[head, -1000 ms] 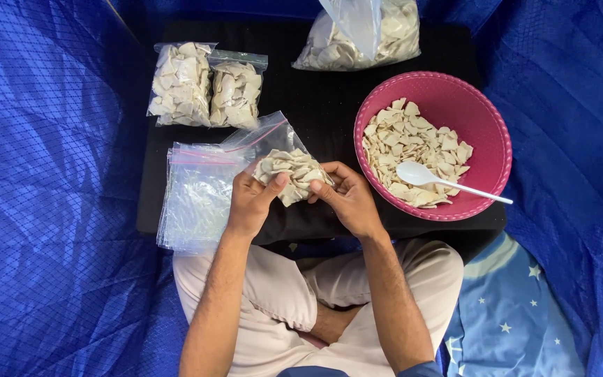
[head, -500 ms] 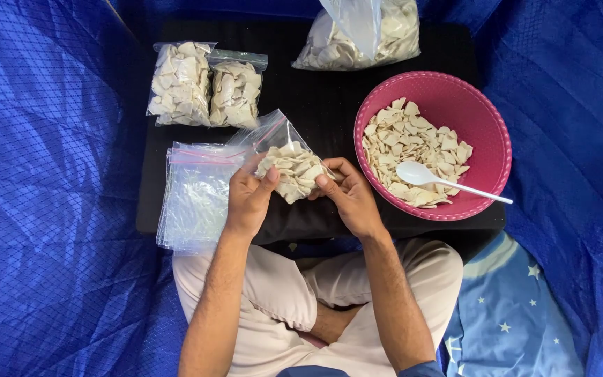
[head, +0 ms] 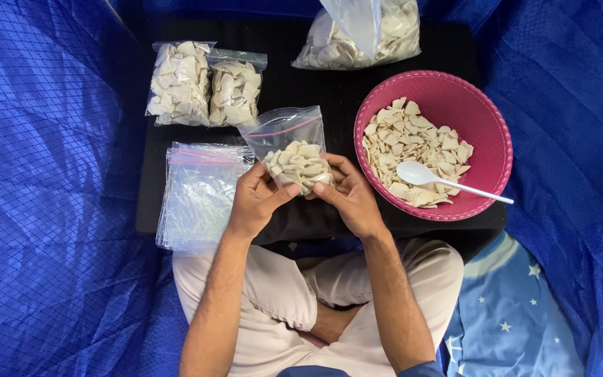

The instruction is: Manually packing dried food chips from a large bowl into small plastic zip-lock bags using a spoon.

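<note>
Forearms rise from the near edge over crossed legs in pale trousers and meet above the near rim of the black worktop (head: 315,91). The left hand (head: 254,201) is turned palm inward, its fingers curled round the left side of a small clear zip bag (head: 293,155), thumb stretched across the bag's lower front. The right hand (head: 349,194) mirrors it, fingers wrapped behind and under the bag's right side, thumb pressed on the front close to the left thumb. Both hands are closed on the bag and hold it between them, just above the worktop's near middle. The bag's lower half is packed with pale, flat chips; its upper half is empty film, tilted toward the far left, with a pink zip line across it.

Just left of the hands lies a stack of empty clear bags (head: 200,195), flat on the worktop. To the right, near the right hand but apart from it, stands a pink bowl (head: 486,122) partly filled with the same pale chips, a white plastic spoon (head: 433,179) resting in it with the handle over the near right rim. Farther off on the left, two filled bags (head: 204,85) lie side by side, touching. At the far edge sits a large clear sack of chips (head: 364,35), its mouth open. Blue cloth (head: 43,188) surrounds the worktop.
</note>
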